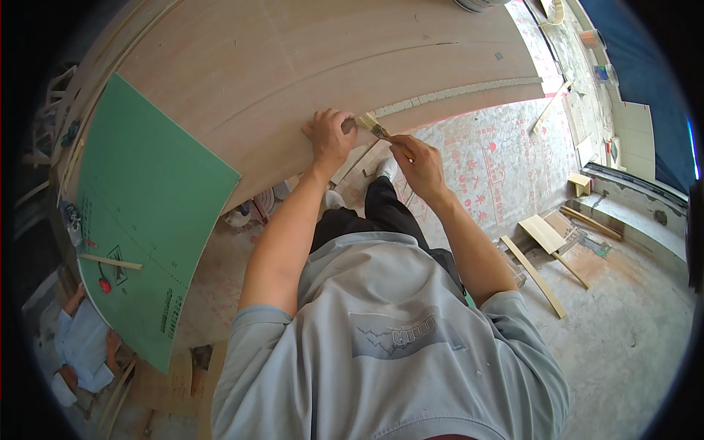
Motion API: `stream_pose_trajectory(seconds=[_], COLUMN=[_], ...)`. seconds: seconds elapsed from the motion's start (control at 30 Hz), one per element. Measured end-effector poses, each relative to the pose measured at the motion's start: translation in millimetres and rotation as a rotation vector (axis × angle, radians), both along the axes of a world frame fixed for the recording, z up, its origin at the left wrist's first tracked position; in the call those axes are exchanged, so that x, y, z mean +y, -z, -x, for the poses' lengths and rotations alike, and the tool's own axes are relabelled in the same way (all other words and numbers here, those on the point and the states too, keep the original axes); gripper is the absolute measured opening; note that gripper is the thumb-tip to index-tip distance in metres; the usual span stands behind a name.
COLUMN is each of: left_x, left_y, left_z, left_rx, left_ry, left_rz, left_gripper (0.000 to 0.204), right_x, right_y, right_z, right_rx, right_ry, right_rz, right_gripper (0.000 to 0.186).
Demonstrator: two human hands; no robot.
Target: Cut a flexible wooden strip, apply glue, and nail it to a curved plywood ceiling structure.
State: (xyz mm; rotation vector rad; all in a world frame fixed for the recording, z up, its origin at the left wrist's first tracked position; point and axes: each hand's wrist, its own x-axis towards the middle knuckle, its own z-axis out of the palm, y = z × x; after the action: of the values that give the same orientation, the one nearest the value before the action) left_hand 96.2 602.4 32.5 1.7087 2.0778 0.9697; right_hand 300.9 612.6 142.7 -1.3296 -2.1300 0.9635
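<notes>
My right hand grips the wooden handle of a paintbrush, whose pale bristles point up and left toward the near end of a narrow, segmented pale strip. The strip lies along the near edge of a large light wooden board. My left hand is at that edge, just left of the bristles, fingers curled and thumb toward the brush; what it holds, if anything, I cannot make out. A pale narrow piece shows below the board's edge.
A green panel with a red tool lies at left; a person in a pale shirt is beyond it. Wooden offcuts lie on the floor at right. Buckets stand at upper right. My feet are below the board's edge.
</notes>
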Motion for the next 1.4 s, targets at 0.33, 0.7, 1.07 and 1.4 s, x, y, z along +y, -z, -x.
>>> stream_pose_trajectory(seconds=[0.33, 0.7, 1.07, 1.4], left_x=[0.5, 2.9, 2.6, 1.5], left_y=[0.0, 4.3, 3.6, 2.4], left_z=[-2.4, -4.3, -3.4, -4.8], left_rx=[0.018, 0.083, 0.01, -0.006], left_ry=[0.001, -0.076, -0.057, -0.044], left_rz=[-0.022, 0.002, 0.02, 0.02], left_gripper=[0.023, 0.033, 0.045, 0.049], right_x=[6.9, 11.8, 7.8, 11.3], right_y=[1.9, -8.5, -5.7, -3.2], right_z=[3.1, 12.6, 12.3, 5.5], right_rx=[-0.017, 0.043, 0.029, 0.077], right_ry=[-0.06, -0.03, -0.074, 0.037], right_rz=[-0.094, -0.079, -0.127, -0.073], right_gripper=[0.017, 0.016, 0.015, 0.014])
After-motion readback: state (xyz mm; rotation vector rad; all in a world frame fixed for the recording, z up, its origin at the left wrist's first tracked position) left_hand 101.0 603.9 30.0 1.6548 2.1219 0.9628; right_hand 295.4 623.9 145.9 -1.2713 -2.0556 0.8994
